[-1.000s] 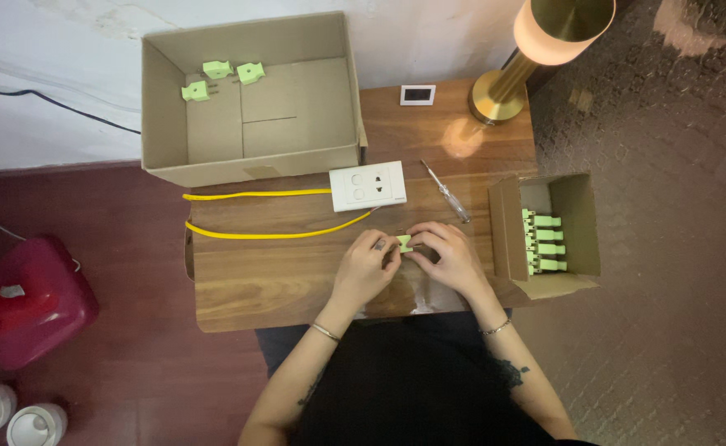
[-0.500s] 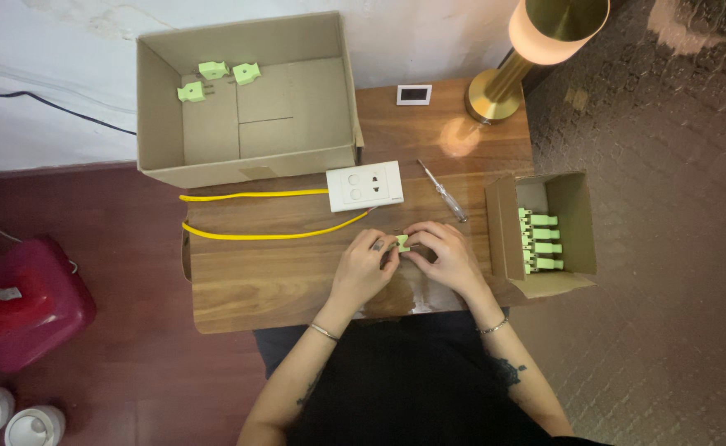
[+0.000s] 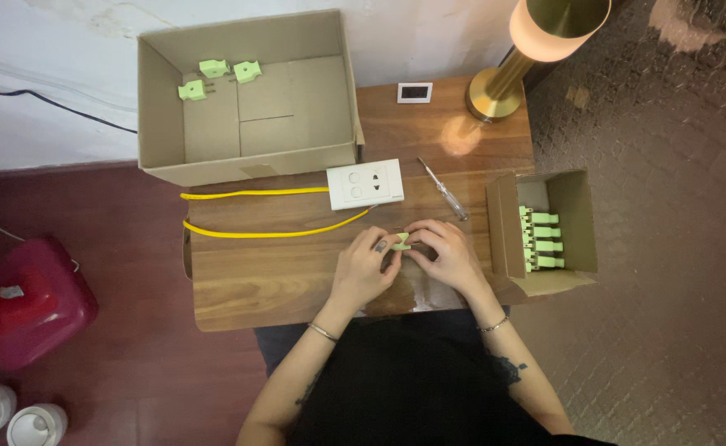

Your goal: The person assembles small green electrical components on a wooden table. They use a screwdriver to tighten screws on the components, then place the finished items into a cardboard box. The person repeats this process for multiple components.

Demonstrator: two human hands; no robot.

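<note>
Little has changed since the earlier frames: both hands stay at the middle of the wooden table (image 3: pixel 280 281), pressed together on the same small green plug (image 3: pixel 402 241), and the whole scene has only slid slightly in the frame as the head camera shifted.

The left hand (image 3: pixel 365 268) and the right hand (image 3: pixel 445 252) meet just below the centre of the frame. Their fingertips are closed on the green plug from both sides, so only a small part of it shows between them. That part looks stretched left to right across the frame, tilted a little upward to the right; which end its prongs point toward cannot be told.

Just above the hands lies a white wall socket (image 3: pixel 366 183) with a yellow cable (image 3: pixel 255 233) looping off to the left. A thin screwdriver (image 3: pixel 443 187) lies slanted just right of the socket. At the right edge of the table a small cardboard box (image 3: pixel 573 206) holds a row of green plugs (image 3: pixel 538 239). In the upper left a large open cardboard box (image 3: pixel 297 107) holds three loose plugs (image 3: pixel 214 78). A brass lamp (image 3: pixel 511 74) stands at the upper right.
</note>
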